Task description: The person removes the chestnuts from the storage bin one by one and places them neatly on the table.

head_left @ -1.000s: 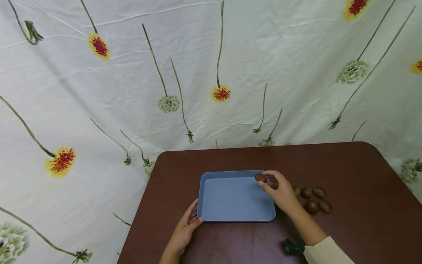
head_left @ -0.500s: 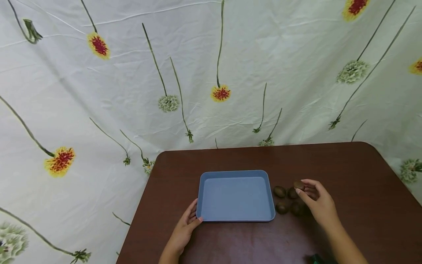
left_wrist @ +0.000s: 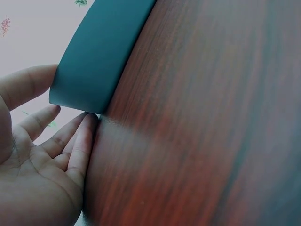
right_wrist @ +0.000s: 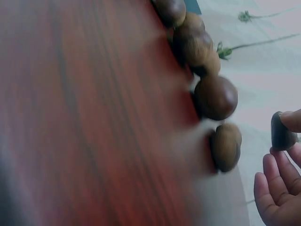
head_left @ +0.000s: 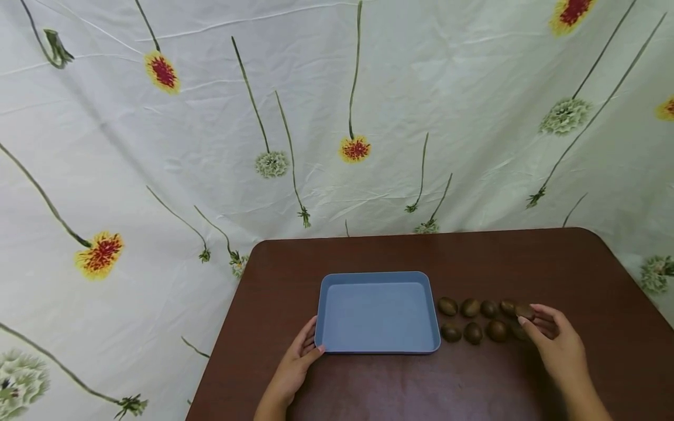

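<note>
My left hand (head_left: 292,365) grips the near left corner of a shallow blue tray (head_left: 377,316); its thumb is at the front corner, its fingers along the left side. In the left wrist view, my left hand (left_wrist: 47,155) has fingertips against the tray wall (left_wrist: 94,61). On the right, my right hand (head_left: 560,342) pinches a brown, chestnut-like oval piece (head_left: 525,311) between thumb and fingers, just above the right end of the rows. The same held piece (right_wrist: 282,134) looks dark in the right wrist view, apart from the piece (right_wrist: 226,147) nearest it.
Several similar brown pieces (head_left: 470,307) lie in two rows on the dark wooden table (head_left: 400,386), right of the tray. Behind the table hangs a white cloth (head_left: 295,117) printed with flowers. The tray bears nothing.
My right hand has moved right, from above the tray's right edge to the far end of the rows, a brown piece in its fingers throughout. My left hand and the tray stay put.
</note>
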Action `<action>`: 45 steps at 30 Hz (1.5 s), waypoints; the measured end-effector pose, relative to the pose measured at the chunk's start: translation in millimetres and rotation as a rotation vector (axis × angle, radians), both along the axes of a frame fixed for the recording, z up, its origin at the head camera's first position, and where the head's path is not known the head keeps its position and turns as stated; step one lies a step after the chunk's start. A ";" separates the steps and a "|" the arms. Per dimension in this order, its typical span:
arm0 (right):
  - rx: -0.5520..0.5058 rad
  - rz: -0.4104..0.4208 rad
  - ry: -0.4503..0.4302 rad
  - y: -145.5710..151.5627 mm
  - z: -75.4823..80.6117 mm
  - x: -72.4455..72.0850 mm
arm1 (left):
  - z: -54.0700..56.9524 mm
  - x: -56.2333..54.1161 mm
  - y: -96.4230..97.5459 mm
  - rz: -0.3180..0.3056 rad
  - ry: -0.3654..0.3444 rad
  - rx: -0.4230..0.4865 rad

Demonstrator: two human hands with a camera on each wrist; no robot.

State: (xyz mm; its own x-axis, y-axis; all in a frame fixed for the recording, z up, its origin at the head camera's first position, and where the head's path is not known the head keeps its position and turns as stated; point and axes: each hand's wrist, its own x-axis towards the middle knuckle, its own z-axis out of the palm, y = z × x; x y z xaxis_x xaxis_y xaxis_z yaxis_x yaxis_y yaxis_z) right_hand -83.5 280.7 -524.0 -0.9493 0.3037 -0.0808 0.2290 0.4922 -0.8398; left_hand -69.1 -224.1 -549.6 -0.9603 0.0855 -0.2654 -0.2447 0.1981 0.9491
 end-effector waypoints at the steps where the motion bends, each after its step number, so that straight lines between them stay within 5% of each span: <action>1: 0.006 -0.011 -0.005 3.3 -1.5 1.2 | 0.4 -0.1 0.2 -0.001 0.001 -0.002; 20: 0.087 0.030 -0.218 35.5 -17.5 -6.5 | -0.8 -0.8 0.0 0.008 -0.006 0.002; 31: 0.160 0.134 -0.186 43.6 -19.8 -11.5 | -2.9 -5.0 0.4 0.022 -0.003 0.012; 45: 0.007 0.102 -0.275 46.8 -20.4 -8.2 | -1.6 -8.6 -3.7 0.017 -0.026 -0.004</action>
State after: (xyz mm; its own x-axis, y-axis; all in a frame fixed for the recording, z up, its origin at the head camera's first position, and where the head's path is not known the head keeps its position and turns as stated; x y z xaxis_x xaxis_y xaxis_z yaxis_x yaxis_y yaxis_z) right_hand -91.7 327.5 -544.4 -0.9176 0.2096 -0.3378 0.3970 0.5301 -0.7492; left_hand -77.7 -227.8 -551.2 -0.9543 0.0682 -0.2910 -0.2730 0.1975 0.9415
